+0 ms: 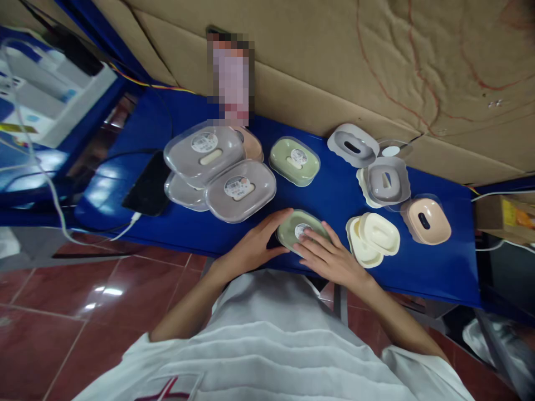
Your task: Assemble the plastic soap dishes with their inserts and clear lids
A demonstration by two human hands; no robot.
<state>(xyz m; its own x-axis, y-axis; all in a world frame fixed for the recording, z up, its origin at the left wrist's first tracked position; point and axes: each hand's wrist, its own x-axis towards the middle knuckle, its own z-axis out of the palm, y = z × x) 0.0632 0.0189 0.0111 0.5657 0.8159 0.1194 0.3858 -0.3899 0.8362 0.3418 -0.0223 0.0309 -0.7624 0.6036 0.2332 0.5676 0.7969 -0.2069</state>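
Illumination is moderate, slightly dim and cool in tone; the light appears to come from above. Two white patches of glare register on the tiled floor (137, 284) at near left. The blue desk (334, 192) shows a pale sheen toward its left end. Transparent lids (184, 156) carry soft highlights. Shadows are faint and diffuse, deepening below the desk at right. Wide-angle distortion noted: straight edges bend, and the white tray (83, 106) at far left is stretched and soft. Fingers (317, 249) are slightly soft; print on the labels (204, 142) is illegible. Coarse pixelation covers one patch against the cardboard (301, 72) at far left.
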